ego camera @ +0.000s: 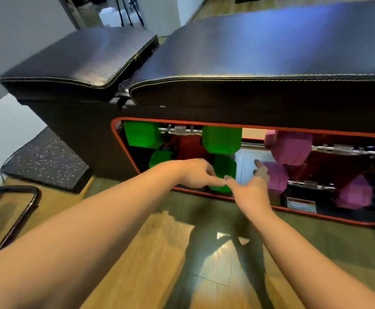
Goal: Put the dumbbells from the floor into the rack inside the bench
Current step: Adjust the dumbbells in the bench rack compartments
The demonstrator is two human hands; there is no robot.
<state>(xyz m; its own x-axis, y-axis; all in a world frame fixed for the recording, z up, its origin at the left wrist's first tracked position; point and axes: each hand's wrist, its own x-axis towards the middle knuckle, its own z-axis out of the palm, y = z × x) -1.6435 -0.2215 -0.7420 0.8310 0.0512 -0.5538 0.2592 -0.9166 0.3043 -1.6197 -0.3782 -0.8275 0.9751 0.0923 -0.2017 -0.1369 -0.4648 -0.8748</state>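
The black padded bench [249, 97] has a red-rimmed opening [182, 121] in its side with a rack inside. Two green dumbbells lie in its left part, the upper green dumbbell [222, 139] above the lower green dumbbell [225, 167]. On the right, an upper pink dumbbell [291, 147] lies over a lower pink dumbbell [276, 178]. My left hand [195, 172] hovers in front of the lower green dumbbell, fingers extended to the right, holding nothing. My right hand [252, 189] reaches toward the lower pink dumbbell; its fingertips touch the near pink head.
A speckled black rubber block [46, 161] lies on the floor left of the bench. A black metal tube frame [26, 206] stands at the far left. Wooden floor [159, 253] lies under my arms. A warning label [301, 205] sits inside the opening.
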